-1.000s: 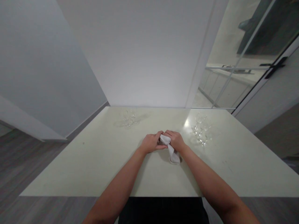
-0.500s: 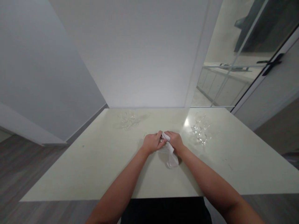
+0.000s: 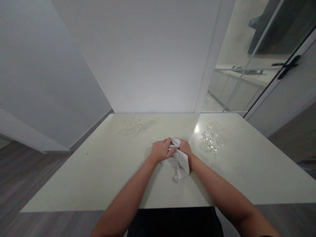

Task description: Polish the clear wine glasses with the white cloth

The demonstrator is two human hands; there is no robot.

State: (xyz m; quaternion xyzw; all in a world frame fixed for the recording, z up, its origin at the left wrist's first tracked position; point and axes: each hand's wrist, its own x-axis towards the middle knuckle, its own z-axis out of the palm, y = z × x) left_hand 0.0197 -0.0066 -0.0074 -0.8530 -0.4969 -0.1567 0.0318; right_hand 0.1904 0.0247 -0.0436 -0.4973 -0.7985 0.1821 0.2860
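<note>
Near the middle of the table my left hand [image 3: 161,150] is closed around a clear glass [image 3: 170,148], mostly hidden by the fingers; a faint rim shows left of the knuckles. Against it, my right hand [image 3: 185,147] grips a white cloth [image 3: 182,164], bunched at the top between both hands. The cloth's loose end hangs down toward the table in front of my right wrist.
Several clear glasses [image 3: 136,126] are at the back left of the pale table [image 3: 98,171]. More clear glassware [image 3: 211,136] is clustered to the right of my hands. Behind the table rises a white wall panel [image 3: 158,65], with a glazed door at right.
The cloth has spread wider, with more of it showing over my right hand's fingers and below the hands. My left hand stays almost in place.
</note>
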